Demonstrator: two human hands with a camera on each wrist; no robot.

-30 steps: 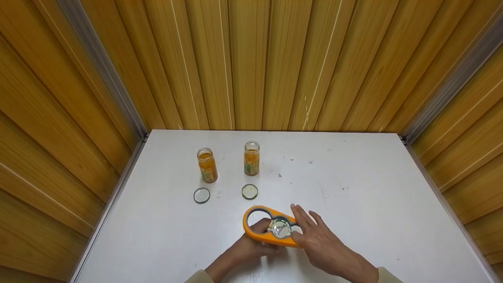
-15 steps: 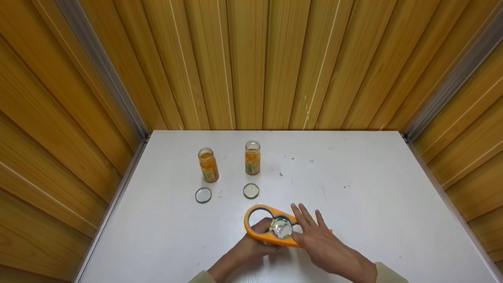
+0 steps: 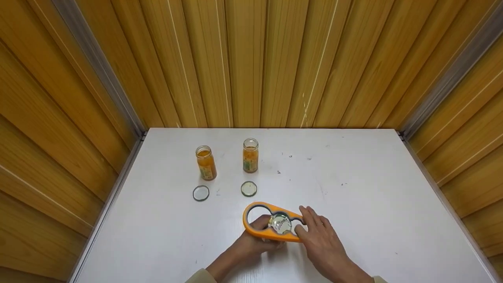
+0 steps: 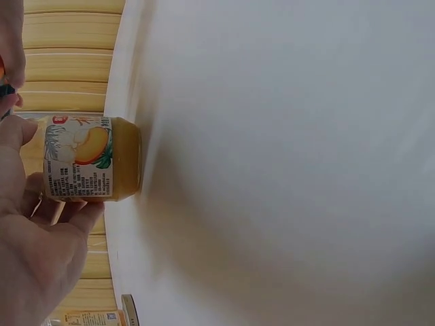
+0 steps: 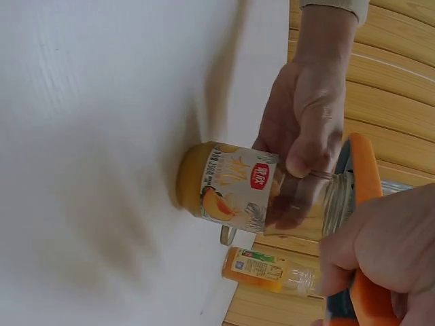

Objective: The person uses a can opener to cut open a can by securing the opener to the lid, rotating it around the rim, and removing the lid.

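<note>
My left hand (image 3: 255,237) grips a glass jar (image 4: 78,159) with a peach label and yellow-orange contents, standing upright on the white table. An orange jar opener (image 3: 271,236) with grey-lined openings lies level over the jar's top. Through its middle opening a pale, patterned lid (image 3: 280,223) shows. My right hand (image 3: 324,239) holds the narrow end of the opener, thumb on the near side and fingers on the far side. In the right wrist view, the jar's threaded glass neck (image 5: 336,204) is visible just below the opener. The left fingers partly hide the jar.
Two lidless jars of orange contents, a left jar (image 3: 206,163) and a middle jar (image 3: 250,157), stand farther back on the white table (image 3: 365,208). In front of them lie a left lid (image 3: 201,193) and a middle lid (image 3: 248,188). Wood-patterned walls (image 3: 243,63) enclose the table.
My right hand's fingers, earlier stretched out over the opener, have drawn in around its narrow end, and the wrist has turned. The left hand and jar stay in place.
</note>
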